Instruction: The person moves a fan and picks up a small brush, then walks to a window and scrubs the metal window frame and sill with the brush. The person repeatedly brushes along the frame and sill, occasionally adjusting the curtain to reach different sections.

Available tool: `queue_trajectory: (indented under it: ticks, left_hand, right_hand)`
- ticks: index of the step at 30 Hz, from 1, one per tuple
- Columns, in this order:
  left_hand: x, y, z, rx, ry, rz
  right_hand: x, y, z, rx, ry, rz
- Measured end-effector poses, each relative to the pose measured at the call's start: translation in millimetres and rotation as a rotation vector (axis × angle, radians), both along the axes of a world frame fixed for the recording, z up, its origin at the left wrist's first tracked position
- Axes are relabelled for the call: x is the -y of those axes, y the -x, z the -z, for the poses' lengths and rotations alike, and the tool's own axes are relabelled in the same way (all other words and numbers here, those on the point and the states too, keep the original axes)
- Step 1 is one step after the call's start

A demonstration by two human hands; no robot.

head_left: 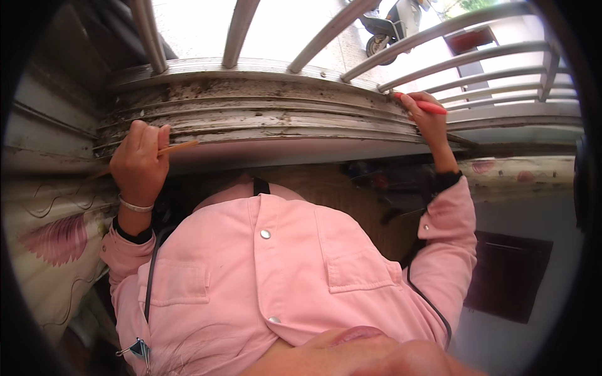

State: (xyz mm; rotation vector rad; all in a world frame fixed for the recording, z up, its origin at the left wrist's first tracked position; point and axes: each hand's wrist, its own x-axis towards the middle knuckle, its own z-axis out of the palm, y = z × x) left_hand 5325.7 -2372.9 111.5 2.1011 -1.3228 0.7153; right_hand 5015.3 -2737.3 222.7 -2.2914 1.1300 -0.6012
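Note:
My left hand (139,163) is closed around a thin tan wooden stick (183,147), at the left end of a dirty sliding-window track (251,116). One end of the stick points right past my fingers; a thinner part shows to the left of my wrist. On the right, my right hand (426,116) grips a tool with a red handle (434,108). Its tip lies near the far edge of the track, beside the foot of a metal bar, and is too small to make out. Brown dirt and crumbs lie along the grooves of the track.
Metal window bars (338,34) rise just beyond the track. Outside, a scooter (382,34) stands on pale ground. Flowered curtains (56,241) hang at the left, with more patterned cloth (514,172) at the right. A dark panel (508,276) shows at the lower right.

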Motion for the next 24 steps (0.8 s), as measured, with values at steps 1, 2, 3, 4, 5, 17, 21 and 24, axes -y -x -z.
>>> queue_trajectory:
  ticks: [1, 2, 3, 4, 5, 17, 21, 24]
  left_hand:
    - [0.4, 1.0, 0.3, 0.021, 0.005, -0.006]
    - [2.2, 2.7, 0.9, 0.025, 0.001, -0.025]
    - [4.9, 4.7, 1.4, 0.021, -0.032, -0.048]
    - [7.6, 5.6, 0.7, 0.025, -0.007, -0.049]
    - [11.2, 7.1, -0.3, 0.021, -0.012, -0.053]
    - [14.8, 25.1, -13.3, 0.052, -0.077, -0.094]
    - [17.9, 25.1, -11.9, 0.035, -0.111, -0.110]
    - [19.2, 21.5, -13.4, 0.066, -0.082, -0.109]
  right_hand:
    - [11.4, 3.9, 8.6, -0.001, 0.066, 0.013]
    - [17.5, 5.1, 19.4, 0.199, -0.061, 0.027]
    - [21.2, 5.2, 24.8, 0.142, -0.065, 0.071]
    - [18.9, 2.6, 30.4, 0.113, -0.075, 0.095]
    - [14.1, -0.4, 31.6, 0.065, -0.104, 0.146]
    - [0.5, 8.3, 8.9, -0.084, 0.478, -0.216]
    - [28.2, 16.5, 13.4, -0.042, -0.063, 0.188]
    - [28.9, 15.1, 2.4, 0.162, -0.239, -0.154]
